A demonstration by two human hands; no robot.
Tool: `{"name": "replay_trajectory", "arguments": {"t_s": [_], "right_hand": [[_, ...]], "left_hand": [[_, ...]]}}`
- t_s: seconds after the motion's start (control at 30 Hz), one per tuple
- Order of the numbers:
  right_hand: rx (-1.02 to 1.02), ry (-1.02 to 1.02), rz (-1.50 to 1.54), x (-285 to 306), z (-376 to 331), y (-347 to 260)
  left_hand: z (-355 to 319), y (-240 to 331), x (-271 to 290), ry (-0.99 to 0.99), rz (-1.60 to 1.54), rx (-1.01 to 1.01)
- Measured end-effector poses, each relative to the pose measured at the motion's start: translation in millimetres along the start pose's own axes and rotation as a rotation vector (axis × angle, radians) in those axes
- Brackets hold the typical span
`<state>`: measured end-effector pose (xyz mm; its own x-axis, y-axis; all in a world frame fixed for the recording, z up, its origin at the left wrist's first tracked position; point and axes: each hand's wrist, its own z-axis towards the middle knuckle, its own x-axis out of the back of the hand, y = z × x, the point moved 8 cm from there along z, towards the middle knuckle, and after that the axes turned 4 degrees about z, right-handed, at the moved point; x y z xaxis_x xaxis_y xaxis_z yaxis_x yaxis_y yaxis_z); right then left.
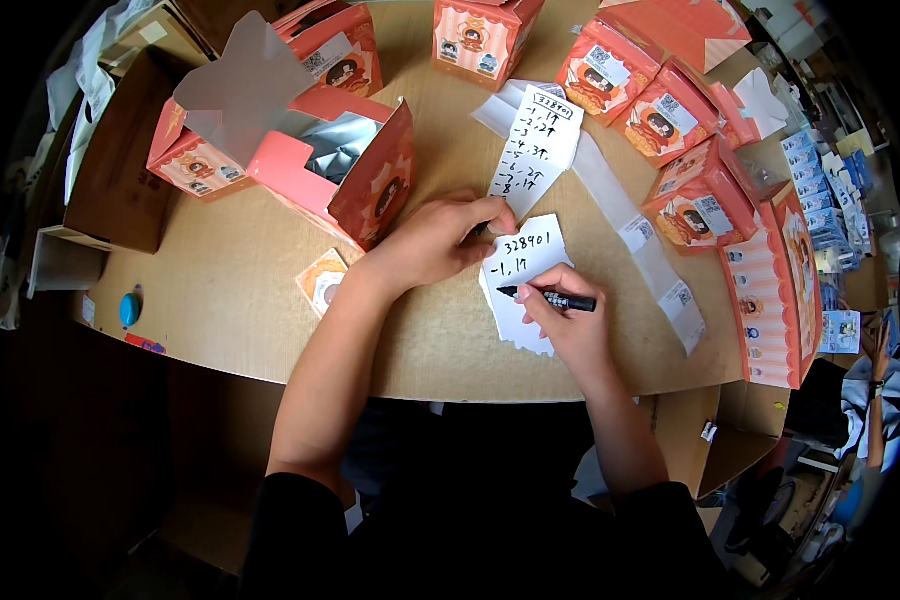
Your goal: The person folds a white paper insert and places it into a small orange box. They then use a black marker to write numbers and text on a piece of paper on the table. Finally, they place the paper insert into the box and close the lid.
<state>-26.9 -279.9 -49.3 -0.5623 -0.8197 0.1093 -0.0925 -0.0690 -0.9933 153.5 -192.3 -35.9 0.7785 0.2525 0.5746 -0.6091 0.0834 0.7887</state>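
My right hand (570,320) pinches a black marker (562,299), its tip on or just over a white sheet of paper (526,262) with a torn lower edge. A few handwritten marks stand at the top of this sheet. My left hand (445,240) rests at the sheet's upper left edge, fingers curled. A small dark thing shows between its thumb and fingers, too hidden to name. Just beyond lies a longer handwritten list (540,140) on white paper, its lower end partly under my left fingers.
An opened red carton (345,165) with silvery packets stands left of my left hand. Several red printed boxes (705,195) line the right side. A strip of white labels (638,235) trails beside the paper. A blue cap (129,310) lies far left. Another person's arm (877,400) shows at the right.
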Motion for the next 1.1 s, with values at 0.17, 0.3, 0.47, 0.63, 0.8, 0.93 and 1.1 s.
{"name": "replay_trajectory", "arguments": {"t_s": [0.17, 0.3, 0.47, 0.63, 0.8, 0.93, 1.1], "right_hand": [[0.001, 0.018, -0.006, 1.7, 0.2, 5.6], [-0.017, 0.026, -0.009, 2.8, -0.4, 5.2], [0.088, 0.008, -0.078, 2.3, 1.6, 4.2], [0.017, 0.083, -0.002, 6.7, -0.3, 5.0], [0.010, 0.123, 0.031, 9.8, -1.4, 4.8], [0.027, 0.145, 0.031, 13.0, -3.9, 8.1], [0.038, 0.146, 0.032, 11.9, -3.0, 8.7]], "left_hand": [[-2.2, -0.7, 1.1, -0.064, 0.020, -0.001], [-6.1, -5.4, -2.0, -0.093, -0.052, 0.086], [-5.4, -2.9, -1.8, -0.135, -0.003, 0.142], [-4.6, 0.1, 0.1, -0.142, 0.001, 0.160], [-5.5, -2.5, -2.7, -0.149, 0.004, 0.116], [-4.7, -2.1, -3.0, -0.154, -0.005, 0.126], [-5.2, -3.6, -3.1, -0.147, 0.017, 0.112]]}}
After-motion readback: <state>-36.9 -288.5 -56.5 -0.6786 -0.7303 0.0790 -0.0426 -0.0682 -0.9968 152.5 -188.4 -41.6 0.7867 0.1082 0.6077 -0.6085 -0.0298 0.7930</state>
